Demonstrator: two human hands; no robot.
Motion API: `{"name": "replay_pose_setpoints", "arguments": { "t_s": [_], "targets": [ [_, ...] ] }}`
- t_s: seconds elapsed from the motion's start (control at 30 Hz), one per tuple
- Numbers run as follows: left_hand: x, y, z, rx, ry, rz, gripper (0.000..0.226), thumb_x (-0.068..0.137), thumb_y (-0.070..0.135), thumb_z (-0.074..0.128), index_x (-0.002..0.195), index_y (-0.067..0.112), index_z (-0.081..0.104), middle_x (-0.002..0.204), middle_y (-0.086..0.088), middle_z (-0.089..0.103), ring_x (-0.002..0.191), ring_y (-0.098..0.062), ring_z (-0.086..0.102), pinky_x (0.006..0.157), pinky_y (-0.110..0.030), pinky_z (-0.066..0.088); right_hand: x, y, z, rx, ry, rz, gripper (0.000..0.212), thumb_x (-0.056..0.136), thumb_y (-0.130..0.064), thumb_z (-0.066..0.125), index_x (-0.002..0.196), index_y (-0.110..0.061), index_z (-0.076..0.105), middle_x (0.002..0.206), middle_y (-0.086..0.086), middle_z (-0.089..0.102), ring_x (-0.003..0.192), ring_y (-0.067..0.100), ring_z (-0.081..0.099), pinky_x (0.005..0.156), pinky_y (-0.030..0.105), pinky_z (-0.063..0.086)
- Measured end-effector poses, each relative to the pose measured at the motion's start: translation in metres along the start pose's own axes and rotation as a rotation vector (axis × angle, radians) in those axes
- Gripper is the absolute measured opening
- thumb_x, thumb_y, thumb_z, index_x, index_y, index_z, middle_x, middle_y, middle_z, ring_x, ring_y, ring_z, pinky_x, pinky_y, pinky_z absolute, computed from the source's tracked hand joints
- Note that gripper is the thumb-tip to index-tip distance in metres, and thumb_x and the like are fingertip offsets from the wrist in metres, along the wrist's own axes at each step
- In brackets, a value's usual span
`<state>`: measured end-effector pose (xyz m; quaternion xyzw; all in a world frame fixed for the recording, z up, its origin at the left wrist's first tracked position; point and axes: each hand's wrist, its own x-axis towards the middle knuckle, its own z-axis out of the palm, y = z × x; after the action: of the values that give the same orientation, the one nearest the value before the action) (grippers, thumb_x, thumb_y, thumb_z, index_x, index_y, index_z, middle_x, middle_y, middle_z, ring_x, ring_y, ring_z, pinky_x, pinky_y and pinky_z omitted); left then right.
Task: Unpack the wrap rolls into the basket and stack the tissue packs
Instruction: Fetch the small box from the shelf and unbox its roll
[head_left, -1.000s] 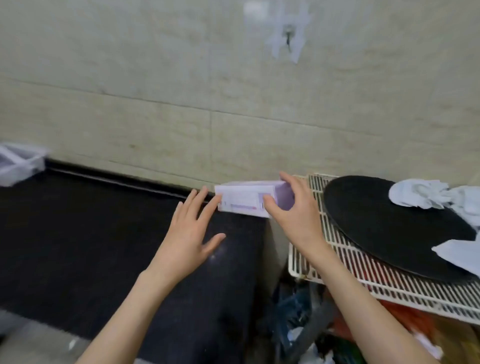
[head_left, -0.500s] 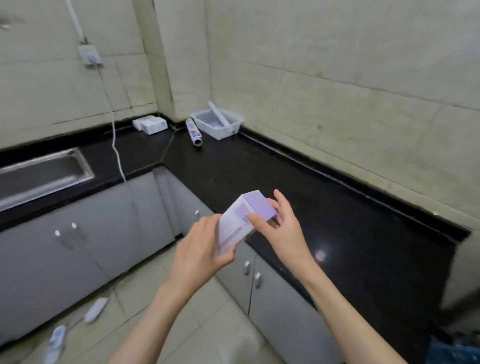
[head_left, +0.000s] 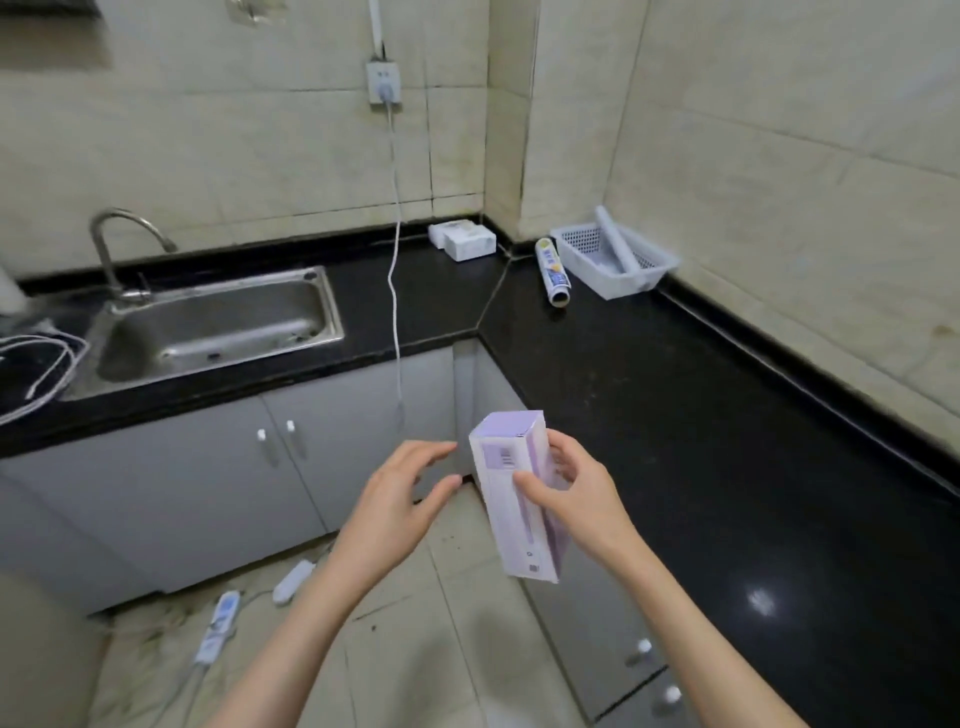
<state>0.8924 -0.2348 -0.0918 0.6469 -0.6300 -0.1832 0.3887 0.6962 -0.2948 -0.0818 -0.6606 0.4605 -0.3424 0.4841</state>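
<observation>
Long lilac carton (head_left: 517, 499), presumably a boxed wrap roll, held upright-tilted at centre frame, off the counter, far end closed. At 1 o'clock, well apart: white basket (head_left: 644, 278) in the corner with one pale roll (head_left: 615, 244) leaning inside; printed roll (head_left: 554, 271) lying just beside it on the black counter (head_left: 701, 415), not yet in. At 12 o'clock, two tissue packs (head_left: 464, 240), touching, apparently side by side, seemingly unstacked. Most of the job left. Right hand (head_left: 576, 493) clamped on carton, thumb in front, fingers behind. Left hand (head_left: 395, 499) at 9 o'clock of carton, fingers loosely spread, touching nothing.
</observation>
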Motion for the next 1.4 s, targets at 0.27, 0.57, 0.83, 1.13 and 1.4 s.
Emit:
{"name": "replay_pose_setpoints", "arguments": {
  "t_s": [0.27,0.57,0.83,1.13,1.4],
  "targets": [
    [0.122,-0.028,-0.032,-0.087,-0.133,0.076,0.022,0.086,0.023,0.062,0.100,0.039,0.061,0.109,0.019,0.061,0.104,0.006,0.054,0.095,-0.016,0.041,0.119,-0.014,0.022,-0.076,-0.243,-0.058,0.040,0.079,-0.024,0.066,0.103,-0.053,0.052,0.107,-0.005,0.054,0.095,0.003,0.058,0.081,0.013,0.046],
    [0.231,-0.087,-0.024,-0.198,-0.310,0.006,0.026,0.087,0.028,0.060,0.112,0.037,0.059,0.114,0.020,0.064,0.110,-0.001,0.057,0.101,-0.024,0.042,0.243,0.007,0.026,-0.172,-0.348,0.006,0.036,0.075,-0.044,0.062,0.102,-0.065,0.051,0.103,-0.010,0.053,0.093,-0.002,0.056,0.078,0.016,0.044],
    [0.375,-0.152,-0.032,-0.299,-0.389,0.016,0.023,0.087,0.022,0.062,0.107,0.034,0.065,0.105,0.016,0.070,0.101,0.000,0.063,0.090,-0.017,0.048,0.375,0.010,0.046,-0.083,-0.255,0.094,0.040,0.075,-0.039,0.066,0.108,-0.057,0.056,0.111,-0.007,0.057,0.100,0.006,0.059,0.093,0.030,0.048],
    [0.520,-0.185,-0.040,-0.433,-0.423,-0.006,0.021,0.086,0.033,0.053,0.090,0.048,0.068,0.096,0.020,0.071,0.085,-0.001,0.066,0.070,-0.015,0.053,0.481,0.010,0.037,0.010,-0.243,0.193,0.046,0.078,-0.028,0.070,0.113,-0.054,0.054,0.120,-0.010,0.057,0.108,0.006,0.058,0.096,0.028,0.047],
    [0.621,-0.175,0.034,-0.068,-0.299,-0.124,0.014,0.088,0.030,0.058,0.101,0.027,0.059,0.085,0.008,0.059,0.077,-0.006,0.056,0.064,-0.016,0.040,0.524,0.039,-0.014,0.123,-0.188,0.246,0.053,0.071,-0.023,0.076,0.115,-0.045,0.057,0.122,-0.012,0.062,0.111,0.005,0.060,0.096,0.025,0.048]
  ]
}}
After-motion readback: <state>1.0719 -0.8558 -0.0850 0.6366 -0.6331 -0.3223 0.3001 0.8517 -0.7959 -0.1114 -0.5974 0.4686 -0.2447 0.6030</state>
